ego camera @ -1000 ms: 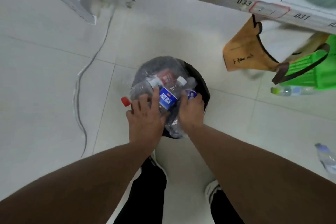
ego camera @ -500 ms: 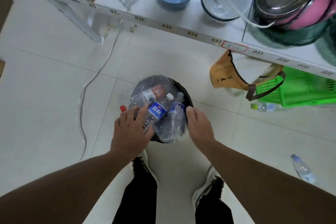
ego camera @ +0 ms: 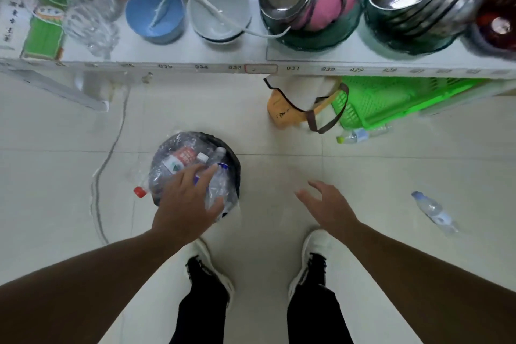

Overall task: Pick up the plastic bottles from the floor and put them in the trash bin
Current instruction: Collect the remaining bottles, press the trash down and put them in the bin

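A small black trash bin (ego camera: 234, 173) stands on the tiled floor, heaped with several clear plastic bottles (ego camera: 178, 160); one with a red cap (ego camera: 140, 191) sticks out over its left rim. My left hand (ego camera: 187, 204) hovers flat over the heap, fingers spread, gripping nothing. Off to the right of the bin, my right hand (ego camera: 329, 205) is open and empty above bare floor. A clear bottle with a pale blue cap (ego camera: 432, 211) lies on the floor at the right. Another bottle with a green cap (ego camera: 360, 135) lies by the green basket.
A white shelf (ego camera: 391, 68) with bowls, steel pots and glassware runs across the top. Under it sit a green plastic basket (ego camera: 391, 100) and a tan bag (ego camera: 284, 112). A grey cable (ego camera: 97, 184) trails along the floor at left. My shoes (ego camera: 312, 257) stand below the bin.
The view has risen and pulled back from the bin. My right hand left the bottles and swung right over the floor; my left hand stayed over the heap.
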